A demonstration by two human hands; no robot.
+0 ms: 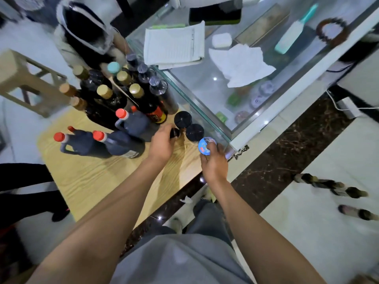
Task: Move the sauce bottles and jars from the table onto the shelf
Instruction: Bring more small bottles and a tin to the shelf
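A light wooden table [86, 177] carries several dark sauce bottles with gold caps [136, 91] at its far side and red-capped jugs [121, 140] nearer me. Two black-lidded jars [183, 119] [194, 132] stand by the glass counter. My left hand [162, 143] is closed around a small dark-lidded jar [174, 133] on the table. My right hand [214, 163] grips a jar with a blue printed lid [207, 145] at the table's right edge. The shelf is not visible.
A glass display counter [205, 103] runs along the right, with a notebook [174, 46], crumpled paper [242, 64] and a teal brush [295, 31] on top. A stool [24, 83] stands at the left, a seated person [86, 35] beyond the table. Dark marble strip on the floor.
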